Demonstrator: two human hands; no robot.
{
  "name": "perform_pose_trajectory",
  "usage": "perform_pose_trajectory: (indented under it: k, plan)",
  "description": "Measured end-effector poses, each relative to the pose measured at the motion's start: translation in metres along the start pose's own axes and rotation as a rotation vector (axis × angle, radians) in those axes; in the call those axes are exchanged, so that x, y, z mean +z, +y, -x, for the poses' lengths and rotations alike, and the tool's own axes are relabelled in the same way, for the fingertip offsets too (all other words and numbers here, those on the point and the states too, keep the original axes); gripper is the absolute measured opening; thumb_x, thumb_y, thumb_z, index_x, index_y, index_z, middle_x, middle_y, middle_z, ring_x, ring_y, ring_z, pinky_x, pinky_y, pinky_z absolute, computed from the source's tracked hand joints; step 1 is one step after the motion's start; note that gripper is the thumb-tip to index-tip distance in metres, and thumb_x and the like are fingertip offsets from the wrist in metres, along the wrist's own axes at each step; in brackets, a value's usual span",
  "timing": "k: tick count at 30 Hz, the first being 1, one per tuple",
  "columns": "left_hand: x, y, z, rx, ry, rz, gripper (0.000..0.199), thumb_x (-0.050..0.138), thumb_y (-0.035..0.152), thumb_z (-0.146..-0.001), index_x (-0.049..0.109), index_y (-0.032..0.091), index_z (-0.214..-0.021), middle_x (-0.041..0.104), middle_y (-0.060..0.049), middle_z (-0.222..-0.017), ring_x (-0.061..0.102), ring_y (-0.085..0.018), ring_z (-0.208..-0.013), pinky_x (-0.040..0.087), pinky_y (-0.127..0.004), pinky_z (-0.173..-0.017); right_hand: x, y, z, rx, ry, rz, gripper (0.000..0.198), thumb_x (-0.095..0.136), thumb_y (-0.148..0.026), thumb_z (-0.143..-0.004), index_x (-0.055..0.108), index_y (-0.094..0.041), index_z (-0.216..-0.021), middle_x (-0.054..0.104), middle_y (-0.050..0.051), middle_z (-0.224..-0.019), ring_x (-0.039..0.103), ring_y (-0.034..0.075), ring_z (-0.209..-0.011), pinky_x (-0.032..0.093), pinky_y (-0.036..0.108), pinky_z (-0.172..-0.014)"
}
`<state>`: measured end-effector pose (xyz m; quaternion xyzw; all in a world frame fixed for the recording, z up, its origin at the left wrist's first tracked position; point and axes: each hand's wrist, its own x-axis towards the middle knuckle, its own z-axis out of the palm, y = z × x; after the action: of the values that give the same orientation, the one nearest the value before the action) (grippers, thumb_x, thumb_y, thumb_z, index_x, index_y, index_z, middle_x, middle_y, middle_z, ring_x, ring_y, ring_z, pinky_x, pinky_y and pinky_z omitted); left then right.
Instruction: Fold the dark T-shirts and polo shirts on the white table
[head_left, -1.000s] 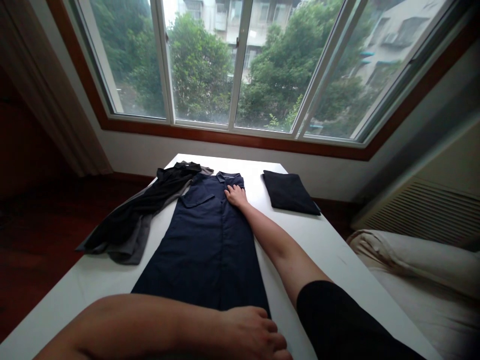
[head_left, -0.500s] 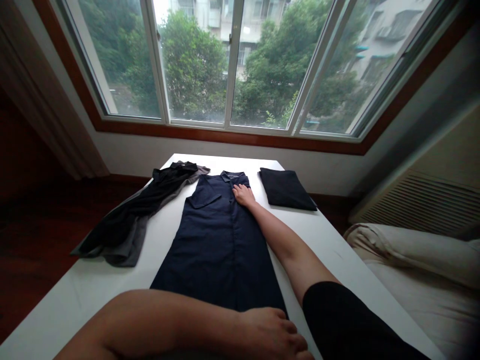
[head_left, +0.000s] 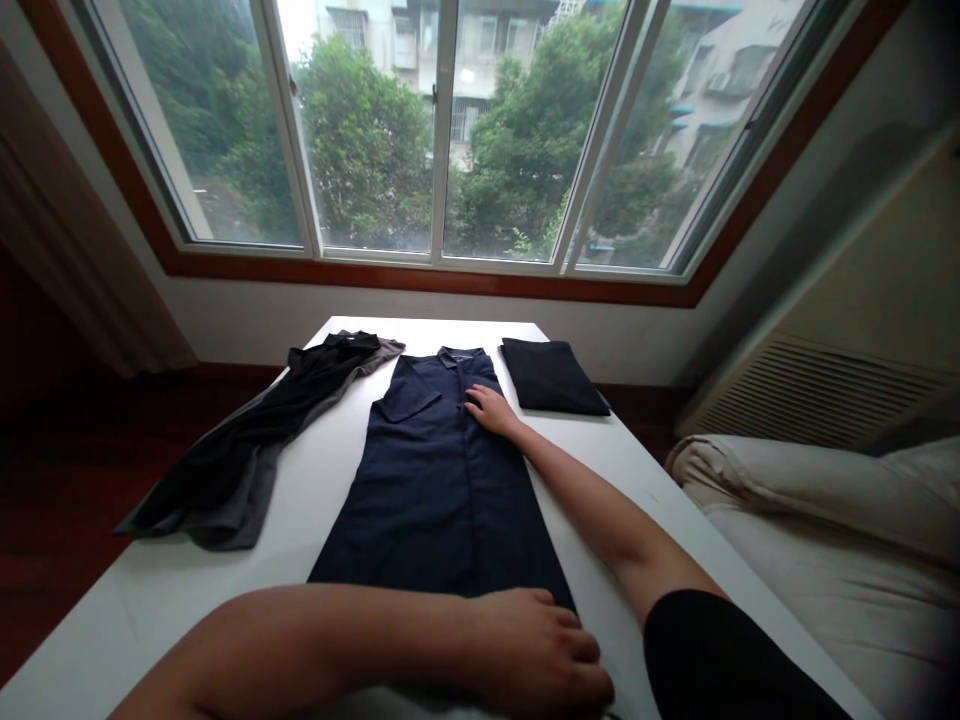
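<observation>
The two hands are well apart from each other. R hand (head_left: 491,408) is at the far end, palm down w/ fingers a little spread, resting on the navy shirt (head_left: 420,480) below its collar (head_left: 459,353), on the right side. L hand (head_left: 551,650) is near, at the right edge of the shirt's near part; its fingers are bent down and their tips are hidden, so I can't tell if they grip any cloth.

The shirt lies lengthwise along the middle of the white table (head_left: 311,490), collar toward the far end. A short sleeve (head_left: 409,395) is laid across the front, on the left. L forearm covers the near hem, so its condition is n/a to me.

IMO, for handling this cloth well, R hand should press lightly but evenly, b/c a hard push can make creases near the collar. L hand should keep its edge straight in line w/ R hand, approx. along the shirt's length, w/o dragging the cloth sideways. The laid sleeve should also stay flat.

Further out, to the left, there is a black garment (head_left: 300,395) w/ grey cloth (head_left: 259,500) showing under it, spread obliquely. To the far right, a folded black cloth (head_left: 555,375) lies apart from R hand. Beyond the table is a window (head_left: 375,150); cream bedding (head_left: 795,480) is at right.
</observation>
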<state>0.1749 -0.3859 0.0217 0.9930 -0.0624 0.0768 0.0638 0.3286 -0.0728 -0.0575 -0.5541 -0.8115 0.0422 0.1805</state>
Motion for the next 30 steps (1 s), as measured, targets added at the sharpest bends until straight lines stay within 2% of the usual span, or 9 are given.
perform_pose_trajectory:
  k: [2, 5, 8, 10, 13, 17, 24, 30]
  plan:
    - [-0.013, -0.016, 0.011, 0.008, 0.017, -0.018, 0.025, 0.054, 0.034, -0.103, 0.064, 0.022, -0.123, 0.069, -0.007, -0.119, 0.065, -0.022, -0.100, 0.050, -0.035, -0.075, -0.002, -0.004, 0.020, -0.042, -0.052, 0.003, 0.059, 0.051, -0.052, -0.106, 0.055, -0.019, -0.155, 0.043, 0.012, -0.164, 0.040, 0.028, -0.152, 0.031, 0.041, -0.127]
    - [-0.020, -0.039, 0.024, -0.073, 0.052, -0.037, 0.028, 0.050, 0.029, -0.105, 0.063, 0.022, -0.129, 0.065, -0.009, -0.136, 0.063, -0.023, -0.121, 0.050, -0.037, -0.098, -0.007, -0.012, 0.049, -0.142, -0.122, 0.013, 0.068, 0.053, -0.060, -0.104, 0.048, -0.023, -0.160, 0.035, 0.012, -0.168, 0.035, 0.031, -0.155, 0.027, 0.048, -0.129]
    - [-0.014, -0.044, 0.030, -0.071, 0.033, 0.000, 0.041, 0.050, 0.041, -0.106, 0.060, 0.020, -0.140, 0.056, -0.011, -0.153, 0.050, -0.028, -0.143, 0.041, -0.046, -0.117, -0.013, -0.019, 0.069, -0.204, -0.156, 0.020, 0.068, 0.047, -0.065, -0.105, 0.043, -0.029, -0.163, 0.030, 0.009, -0.171, 0.030, 0.032, -0.157, 0.023, 0.053, -0.129]
    - [-0.006, -0.038, 0.032, -0.062, 0.013, 0.039, 0.055, 0.047, 0.050, -0.106, 0.052, 0.020, -0.152, 0.047, -0.013, -0.163, 0.039, -0.030, -0.153, 0.034, -0.054, -0.123, -0.015, -0.024, 0.074, -0.204, -0.162, 0.032, 0.067, 0.040, -0.066, -0.107, 0.042, -0.030, -0.164, 0.027, 0.008, -0.172, 0.027, 0.032, -0.158, 0.022, 0.054, -0.129]
    - [0.001, -0.030, 0.032, -0.079, -0.004, 0.106, 0.064, 0.041, 0.055, -0.108, 0.040, 0.021, -0.162, 0.035, -0.012, -0.170, 0.029, -0.030, -0.159, 0.025, -0.059, -0.128, -0.017, -0.028, 0.074, -0.192, -0.174, 0.054, 0.069, 0.031, -0.068, -0.108, 0.039, -0.030, -0.165, 0.023, 0.008, -0.173, 0.022, 0.032, -0.160, 0.019, 0.054, -0.130]
    - [0.003, -0.029, 0.028, -0.105, -0.029, 0.165, 0.064, 0.038, 0.055, -0.108, 0.038, 0.024, -0.164, 0.030, -0.009, -0.173, 0.023, -0.029, -0.161, 0.017, -0.058, -0.131, -0.018, -0.027, 0.067, -0.177, -0.216, 0.065, 0.074, 0.029, -0.073, -0.106, 0.034, -0.032, -0.167, 0.018, 0.007, -0.175, 0.017, 0.031, -0.162, 0.013, 0.053, -0.131]
    - [0.002, -0.023, 0.014, -0.188, -0.032, 0.156, 0.063, 0.040, 0.052, -0.108, 0.038, 0.023, -0.164, 0.029, -0.012, -0.173, 0.025, -0.032, -0.160, 0.021, -0.061, -0.129, -0.023, -0.022, 0.062, -0.165, -0.249, 0.056, 0.077, 0.033, -0.076, -0.104, 0.030, -0.035, -0.168, 0.014, 0.005, -0.175, 0.015, 0.030, -0.162, 0.008, 0.052, -0.131]
    - [-0.001, -0.008, 0.020, -0.160, -0.033, 0.169, 0.070, 0.039, 0.059, -0.107, 0.035, 0.021, -0.166, 0.026, -0.013, -0.174, 0.023, -0.034, -0.161, 0.020, -0.063, -0.128, -0.021, -0.020, 0.066, -0.092, -0.185, 0.060, 0.069, 0.035, -0.066, -0.108, 0.038, -0.029, -0.166, 0.025, 0.010, -0.173, 0.022, 0.031, -0.160, 0.018, 0.051, -0.130]
